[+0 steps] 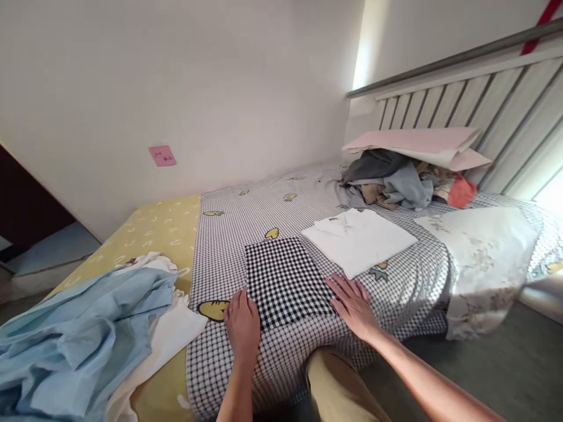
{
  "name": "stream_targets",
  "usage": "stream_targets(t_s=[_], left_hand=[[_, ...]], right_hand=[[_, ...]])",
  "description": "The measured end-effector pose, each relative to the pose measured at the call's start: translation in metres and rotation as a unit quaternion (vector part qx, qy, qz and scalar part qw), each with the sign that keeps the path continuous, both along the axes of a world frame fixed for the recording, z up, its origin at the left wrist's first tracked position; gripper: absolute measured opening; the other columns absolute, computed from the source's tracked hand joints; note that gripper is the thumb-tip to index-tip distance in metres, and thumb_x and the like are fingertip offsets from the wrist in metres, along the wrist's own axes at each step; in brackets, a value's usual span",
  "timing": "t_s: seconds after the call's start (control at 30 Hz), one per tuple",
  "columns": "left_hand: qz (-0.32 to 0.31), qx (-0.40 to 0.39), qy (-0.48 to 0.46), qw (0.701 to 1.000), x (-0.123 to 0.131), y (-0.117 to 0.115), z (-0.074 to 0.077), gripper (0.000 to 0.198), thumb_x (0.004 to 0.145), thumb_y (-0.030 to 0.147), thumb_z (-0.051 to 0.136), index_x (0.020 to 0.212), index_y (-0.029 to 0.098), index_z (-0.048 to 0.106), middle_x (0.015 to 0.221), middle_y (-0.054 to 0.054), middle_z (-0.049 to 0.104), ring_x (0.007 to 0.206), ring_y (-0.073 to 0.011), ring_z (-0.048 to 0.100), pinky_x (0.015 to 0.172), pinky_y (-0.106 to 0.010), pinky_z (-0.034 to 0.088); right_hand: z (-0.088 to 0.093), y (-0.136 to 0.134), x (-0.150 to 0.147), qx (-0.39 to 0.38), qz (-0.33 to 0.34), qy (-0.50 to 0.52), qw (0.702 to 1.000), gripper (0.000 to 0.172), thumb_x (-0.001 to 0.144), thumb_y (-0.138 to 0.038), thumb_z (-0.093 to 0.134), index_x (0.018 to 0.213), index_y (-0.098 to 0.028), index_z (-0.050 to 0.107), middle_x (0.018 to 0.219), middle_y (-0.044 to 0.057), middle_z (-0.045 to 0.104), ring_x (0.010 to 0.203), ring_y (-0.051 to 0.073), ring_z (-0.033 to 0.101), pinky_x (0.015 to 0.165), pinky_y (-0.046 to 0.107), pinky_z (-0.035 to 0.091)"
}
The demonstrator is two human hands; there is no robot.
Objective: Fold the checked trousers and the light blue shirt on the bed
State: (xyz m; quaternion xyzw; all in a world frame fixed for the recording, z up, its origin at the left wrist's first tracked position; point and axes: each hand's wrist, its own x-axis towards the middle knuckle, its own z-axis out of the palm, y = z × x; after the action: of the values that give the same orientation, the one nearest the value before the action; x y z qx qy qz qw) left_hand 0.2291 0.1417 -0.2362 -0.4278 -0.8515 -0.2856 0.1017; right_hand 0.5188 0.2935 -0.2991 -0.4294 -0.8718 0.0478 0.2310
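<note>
Where a yellow sheet (149, 225) spread out at the left, a crumpled light-blue garment (88, 340) lay in a loose pile, with white fabric (178, 328) poking out from under it. Beyond the sheet, a pink note (162, 156) with dark writing was stuck to the pale wall (246, 88). Next came a finely checked bedspread (231, 246) dotted with yellow motifs.

Your left hand (243, 322) was palm down at the left edge of the black-and-white checked cloth (285, 281), its fingers held close together and pinching nothing. That cloth lay flat on the bedspread in a neat four-sided shape, between your two hands and beyond your knee (338, 381) in tan trousers. Your right hand (353, 308) was palm down too, its fingers fanned apart and its fingertips at the cloth's right edge; it gripped nothing either.

Just past that hand, a folded white shirt (360, 243) lay flat, its collar turned toward the wall. Farther back on the right, a heap of clothes (398, 184) in grey, brown and red sat beneath a pink sheet (409, 139) with a curled edge. At the far right, a pale floral cloth (488, 252) hung over the bedspread's near side, in front of a white slatted rail (435, 105).
</note>
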Motion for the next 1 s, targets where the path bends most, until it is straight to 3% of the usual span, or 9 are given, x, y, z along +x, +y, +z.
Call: stream_targets(t_s=[0.17,0.3,0.37,0.47,0.53,0.63,0.77,0.87,1.0], left_hand=[[0.005,0.017,0.068,0.998,0.009,-0.026,-0.005,0.053,0.105,0.041,0.032,0.140,0.013,0.060,0.157,-0.023,0.047,0.143,-0.0376,0.047,0.117,-0.063,0.036],[-0.162,0.002,0.201,0.966,0.023,-0.037,-0.007,0.051,0.101,0.044,0.052,0.149,0.028,0.052,0.161,-0.014,0.045,0.150,-0.0323,0.039,0.127,-0.064,0.008],[-0.231,-0.048,0.194,0.952,0.028,-0.035,-0.006,0.055,0.099,0.042,0.057,0.152,0.033,0.047,0.160,-0.011,0.048,0.149,-0.0311,0.041,0.127,-0.067,-0.003],[-0.241,-0.098,0.133,0.957,0.028,-0.028,0.000,0.056,0.096,0.040,0.062,0.150,0.030,0.050,0.157,-0.012,0.050,0.148,-0.0342,0.043,0.122,-0.073,-0.008],[-0.233,-0.100,0.102,0.962,0.024,-0.022,0.003,0.050,0.096,0.035,0.062,0.145,0.031,0.056,0.154,-0.011,0.053,0.146,-0.0348,0.046,0.122,-0.074,-0.007],[-0.255,-0.068,0.081,0.961,0.014,-0.016,0.005,0.043,0.096,0.017,0.055,0.135,0.032,0.065,0.145,-0.009,0.063,0.140,-0.0320,0.054,0.125,-0.072,-0.002],[-0.283,0.007,0.103,0.954,0.014,-0.009,0.016,0.042,0.092,0.004,0.051,0.121,0.026,0.072,0.123,-0.012,0.076,0.121,-0.0310,0.068,0.126,-0.071,0.013],[-0.319,0.013,0.181,0.930,0.034,-0.010,0.041,0.043,0.093,0.002,0.047,0.124,0.022,0.067,0.117,-0.011,0.078,0.112,-0.0259,0.073,0.125,-0.066,0.026],[-0.401,0.034,0.259,0.878,0.081,-0.023,0.076,0.034,0.094,0.003,0.044,0.114,0.019,0.066,0.099,-0.005,0.080,0.091,-0.0182,0.076,0.121,-0.056,0.042]], right_hand=[[0.004,0.005,0.005,-0.094,0.046,0.131,0.986,0.056,0.104,-0.058,0.028,0.154,-0.040,0.045,0.164,-0.003,0.041,0.156,0.027,0.027,0.127,0.060,0.016],[0.009,0.008,0.005,-0.162,0.046,0.254,0.952,0.066,0.098,-0.071,0.031,0.151,-0.036,0.051,0.160,0.000,0.048,0.155,0.029,0.029,0.128,0.060,0.011],[0.014,0.008,0.005,-0.200,0.048,0.335,0.920,0.070,0.094,-0.076,0.035,0.146,-0.033,0.057,0.156,0.003,0.053,0.152,0.030,0.036,0.128,0.059,0.013],[0.024,-0.002,0.009,-0.253,0.034,0.495,0.831,0.067,0.094,-0.074,0.042,0.137,-0.027,0.063,0.144,0.009,0.065,0.141,0.030,0.051,0.124,0.054,0.028],[0.026,-0.020,0.013,-0.272,-0.032,0.569,0.776,0.065,0.093,-0.074,0.044,0.129,-0.025,0.067,0.126,0.012,0.074,0.130,0.032,0.061,0.119,0.054,0.036],[0.018,-0.062,0.015,-0.320,-0.115,0.559,0.756,0.063,0.085,-0.078,0.055,0.112,-0.024,0.073,0.095,0.011,0.079,0.107,0.035,0.071,0.110,0.054,0.044],[0.000,-0.112,-0.008,-0.457,-0.022,0.539,0.707,0.060,0.080,-0.077,0.063,0.107,-0.024,0.073,0.087,0.008,0.077,0.073,0.029,0.074,0.083,0.048,0.059],[-0.003,-0.121,-0.040,-0.508,0.048,0.545,0.665,0.061,0.080,-0.074,0.066,0.118,-0.026,0.070,0.095,0.007,0.075,0.065,0.024,0.072,0.078,0.049,0.060],[0.007,-0.116,-0.068,-0.457,0.016,0.494,0.740,0.049,0.080,-0.067,0.068,0.108,-0.028,0.077,0.090,0.006,0.077,0.071,0.026,0.072,0.076,0.047,0.061]])
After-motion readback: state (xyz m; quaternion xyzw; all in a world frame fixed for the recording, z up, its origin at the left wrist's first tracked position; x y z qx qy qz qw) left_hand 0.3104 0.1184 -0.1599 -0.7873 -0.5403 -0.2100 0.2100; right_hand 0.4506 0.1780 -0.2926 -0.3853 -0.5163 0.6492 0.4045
